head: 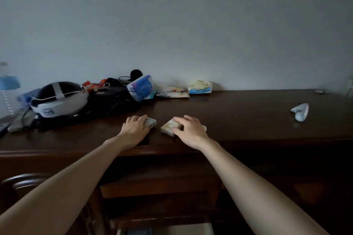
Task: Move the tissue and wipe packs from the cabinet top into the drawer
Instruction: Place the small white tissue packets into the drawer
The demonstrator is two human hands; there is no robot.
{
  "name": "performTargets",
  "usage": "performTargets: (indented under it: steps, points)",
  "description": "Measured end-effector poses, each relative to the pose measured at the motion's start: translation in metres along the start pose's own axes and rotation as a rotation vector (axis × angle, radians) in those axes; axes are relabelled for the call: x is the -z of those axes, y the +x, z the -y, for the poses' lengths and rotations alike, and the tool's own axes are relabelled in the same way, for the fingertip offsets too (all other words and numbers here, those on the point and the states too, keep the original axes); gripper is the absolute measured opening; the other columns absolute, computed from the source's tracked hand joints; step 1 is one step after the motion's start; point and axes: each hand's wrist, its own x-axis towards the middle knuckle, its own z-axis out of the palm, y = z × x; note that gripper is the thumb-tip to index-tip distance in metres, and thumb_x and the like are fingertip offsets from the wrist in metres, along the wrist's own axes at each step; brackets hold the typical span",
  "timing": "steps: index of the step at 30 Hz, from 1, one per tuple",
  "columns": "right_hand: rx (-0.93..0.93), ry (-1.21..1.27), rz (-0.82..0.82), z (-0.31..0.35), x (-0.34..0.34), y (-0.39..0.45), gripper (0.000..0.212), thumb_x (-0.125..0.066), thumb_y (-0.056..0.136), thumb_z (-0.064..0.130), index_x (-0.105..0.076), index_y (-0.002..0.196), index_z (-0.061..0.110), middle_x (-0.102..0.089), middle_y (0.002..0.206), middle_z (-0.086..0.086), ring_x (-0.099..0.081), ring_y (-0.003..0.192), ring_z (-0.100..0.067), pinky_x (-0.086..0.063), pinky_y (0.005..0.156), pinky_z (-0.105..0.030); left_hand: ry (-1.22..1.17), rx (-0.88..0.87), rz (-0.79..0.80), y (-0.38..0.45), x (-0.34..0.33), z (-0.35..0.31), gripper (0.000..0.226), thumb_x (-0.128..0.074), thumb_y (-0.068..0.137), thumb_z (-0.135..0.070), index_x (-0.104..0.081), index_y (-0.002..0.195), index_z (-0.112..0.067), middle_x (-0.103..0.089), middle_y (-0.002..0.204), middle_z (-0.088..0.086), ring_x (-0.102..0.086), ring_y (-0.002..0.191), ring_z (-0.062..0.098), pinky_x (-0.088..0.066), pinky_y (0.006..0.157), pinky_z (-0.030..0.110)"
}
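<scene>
On the dark wooden cabinet top, my left hand grips a small tissue pack near the front edge. Just to its right, my right hand grips another small pale tissue pack. By the wall lie a blue-and-white wipe pack, a flat pale pack and a yellow-and-blue pack. An open drawer juts out below the cabinet top between my forearms; a lower drawer at the bottom edge shows pale contents.
A white-and-black headset with cables, a black case and orange items crowd the left of the top. A pale controller lies at the right. A chair back stands at lower left.
</scene>
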Motion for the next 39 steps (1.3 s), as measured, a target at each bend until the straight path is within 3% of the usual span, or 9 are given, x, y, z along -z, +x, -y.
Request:
performTargets:
  steps: [6, 10, 13, 17, 21, 25, 27, 33, 39]
  points:
    - [-0.114, -0.143, -0.086, -0.024, 0.019, -0.009, 0.087, -0.043, 0.083, 0.073, -0.030, 0.157, 0.030, -0.028, 0.165, -0.002, -0.017, 0.153, -0.025, -0.013, 0.122, -0.055, -0.293, -0.140, -0.251, -0.013, 0.024, -0.029, 0.061, -0.056, 0.098, -0.036, -0.040, 0.153, -0.014, -0.048, 0.147, 0.013, -0.039, 0.136, 0.031, -0.032, 0.113, 0.039]
    - [-0.159, -0.267, -0.111, -0.052, 0.025, -0.028, 0.080, -0.038, 0.088, 0.079, -0.040, 0.152, 0.030, -0.046, 0.153, 0.000, -0.039, 0.142, -0.025, -0.025, 0.117, -0.052, -0.070, -0.298, -0.088, -0.003, 0.001, -0.073, 0.053, -0.059, 0.093, -0.044, -0.057, 0.138, -0.016, -0.055, 0.138, 0.008, -0.046, 0.128, 0.030, -0.041, 0.104, 0.043]
    - [-0.194, -0.326, -0.272, -0.055, 0.032, -0.034, 0.075, -0.049, 0.088, 0.074, -0.046, 0.146, 0.026, -0.057, 0.140, -0.004, -0.051, 0.128, -0.027, -0.041, 0.102, -0.046, -0.008, -0.276, 0.040, -0.001, -0.023, -0.072, 0.056, -0.058, 0.093, -0.042, -0.043, 0.147, -0.036, -0.046, 0.143, 0.005, -0.044, 0.129, 0.030, -0.040, 0.104, 0.046]
    - [-0.219, 0.056, -0.427, -0.040, 0.042, -0.024, 0.068, -0.065, 0.091, 0.053, -0.047, 0.147, 0.020, -0.057, 0.141, -0.002, -0.055, 0.127, -0.023, -0.045, 0.095, -0.034, -0.145, -0.290, -0.086, -0.004, -0.035, -0.059, 0.082, -0.068, 0.086, -0.054, -0.028, 0.156, -0.041, -0.040, 0.150, 0.005, -0.042, 0.135, 0.029, -0.040, 0.108, 0.044]
    - [-0.163, 0.493, -0.559, 0.003, 0.046, 0.007, 0.049, -0.075, 0.088, 0.032, -0.060, 0.134, 0.020, -0.065, 0.123, 0.001, -0.067, 0.099, -0.011, -0.055, 0.080, -0.025, -0.176, -0.158, -0.217, -0.010, -0.031, -0.043, 0.112, -0.077, 0.066, -0.070, -0.027, 0.155, -0.025, -0.053, 0.143, 0.004, -0.047, 0.133, 0.027, -0.040, 0.105, 0.044]
    - [-0.274, 0.462, -0.324, 0.027, 0.030, 0.027, 0.014, -0.077, 0.086, 0.033, -0.071, 0.094, 0.024, -0.067, 0.104, 0.006, -0.064, 0.085, -0.007, -0.054, 0.072, -0.028, -0.221, -0.167, -0.241, -0.006, -0.031, -0.030, 0.094, -0.077, 0.068, -0.068, -0.044, 0.143, -0.023, -0.065, 0.127, -0.004, -0.054, 0.124, 0.022, -0.040, 0.098, 0.040]
    - [-0.336, 0.329, -0.195, 0.027, 0.018, 0.029, 0.022, -0.068, 0.090, 0.040, -0.069, 0.072, 0.027, -0.068, 0.091, 0.007, -0.059, 0.076, -0.006, -0.050, 0.069, -0.030, -0.270, -0.170, -0.241, -0.003, -0.033, -0.028, 0.092, -0.079, 0.068, -0.066, -0.046, 0.142, -0.022, -0.067, 0.126, -0.005, -0.057, 0.122, 0.020, -0.044, 0.099, 0.040]
    - [-0.381, 0.306, -0.213, 0.035, 0.016, 0.021, 0.032, -0.063, 0.087, 0.053, -0.072, 0.094, 0.023, -0.070, 0.087, 0.004, -0.069, 0.076, -0.017, -0.063, 0.071, -0.038, -0.343, -0.171, -0.226, 0.000, -0.033, -0.026, 0.110, -0.085, 0.064, -0.059, -0.035, 0.153, -0.019, -0.071, 0.123, -0.006, -0.066, 0.113, 0.019, -0.050, 0.089, 0.033]
    - [-0.295, 0.804, -0.099, 0.040, 0.014, -0.028, 0.032, -0.061, 0.098, 0.041, -0.066, 0.123, 0.021, -0.073, 0.111, -0.003, -0.070, 0.099, -0.016, -0.059, 0.087, -0.035, -0.557, -0.273, -0.372, -0.051, -0.026, -0.027, 0.121, -0.084, 0.070, -0.052, -0.013, 0.161, -0.017, -0.070, 0.123, -0.011, -0.067, 0.098, 0.001, -0.052, 0.089, 0.020]
